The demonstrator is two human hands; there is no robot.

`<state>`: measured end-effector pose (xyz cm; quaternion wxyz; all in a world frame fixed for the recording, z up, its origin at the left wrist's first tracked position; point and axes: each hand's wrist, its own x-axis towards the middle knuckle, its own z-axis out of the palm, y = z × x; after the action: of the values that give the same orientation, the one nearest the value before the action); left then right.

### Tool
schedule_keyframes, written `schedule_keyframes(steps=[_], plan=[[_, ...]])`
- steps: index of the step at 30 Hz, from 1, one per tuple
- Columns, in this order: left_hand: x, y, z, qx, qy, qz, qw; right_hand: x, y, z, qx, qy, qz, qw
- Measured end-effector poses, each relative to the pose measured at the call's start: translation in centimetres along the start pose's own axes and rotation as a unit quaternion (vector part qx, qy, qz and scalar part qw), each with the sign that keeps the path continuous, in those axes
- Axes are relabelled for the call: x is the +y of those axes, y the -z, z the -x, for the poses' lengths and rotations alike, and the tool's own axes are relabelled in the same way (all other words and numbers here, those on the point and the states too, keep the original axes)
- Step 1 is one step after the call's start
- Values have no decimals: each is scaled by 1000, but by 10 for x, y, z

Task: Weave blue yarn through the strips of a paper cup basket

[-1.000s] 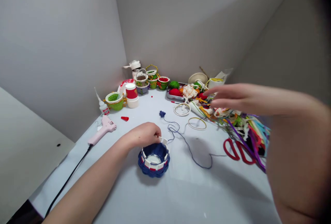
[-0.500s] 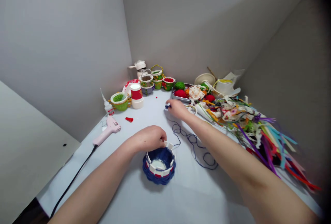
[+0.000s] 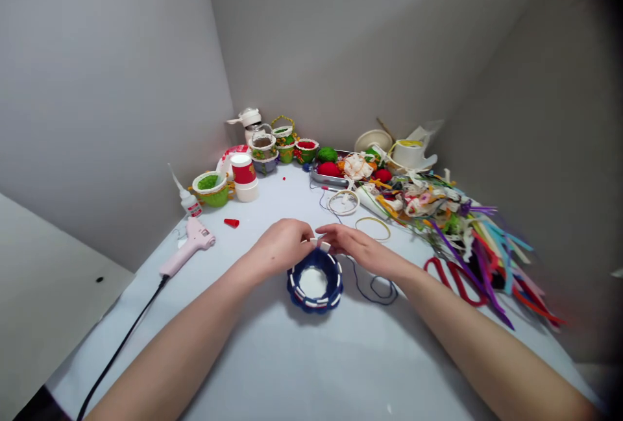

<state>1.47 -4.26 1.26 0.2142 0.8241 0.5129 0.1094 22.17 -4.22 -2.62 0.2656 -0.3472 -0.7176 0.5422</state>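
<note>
A small blue woven basket (image 3: pixel 315 306) with white upright tabs round its rim stands on the table in front of me. My left hand (image 3: pixel 288 244) is closed on the basket's far left rim, fingertips at the white tabs. At the far right rim my right hand (image 3: pixel 348 244) reaches in with fingers stretched toward the left one, thumb apart; whether it touches the tabs is hard to tell. Blue yarn (image 3: pixel 372 291) runs from behind the basket and lies in loops to its right. A dark blue yarn ball (image 3: pixel 306 167) rests at the back beside a small red-filled basket (image 3: pixel 306 148).
Left are a pink glue gun (image 3: pixel 187 249) with its cord, a glue bottle (image 3: pixel 190 204), a red cap (image 3: pixel 232 222) and a green basket (image 3: pixel 213 190). A tray (image 3: pixel 328 180) with yarn balls, coloured strips (image 3: pixel 491 246) and red scissors (image 3: pixel 457 281) lie right.
My right hand has come back from near the tray to the basket's rim, and the dark blue thing it held is out of it. My left hand stays at the rim.
</note>
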Motion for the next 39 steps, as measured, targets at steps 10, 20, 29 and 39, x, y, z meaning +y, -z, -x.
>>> schedule_keyframes(steps=[10, 20, 29, 39], plan=[[25, -20, -12, 14, 19, -31, 999, 5, 2, 36, 150, -53, 124, 979], [19, -20, -11, -6, -21, 18, 1000, -5, -8, 37, 214, -93, 216, 948], [27, -28, -19, 5, -40, 34, 999, -12, -7, 40, 202, -74, 235, 948], [25, -36, -19, 33, -41, 27, 998, -22, 8, 50, 172, -42, 331, 927]])
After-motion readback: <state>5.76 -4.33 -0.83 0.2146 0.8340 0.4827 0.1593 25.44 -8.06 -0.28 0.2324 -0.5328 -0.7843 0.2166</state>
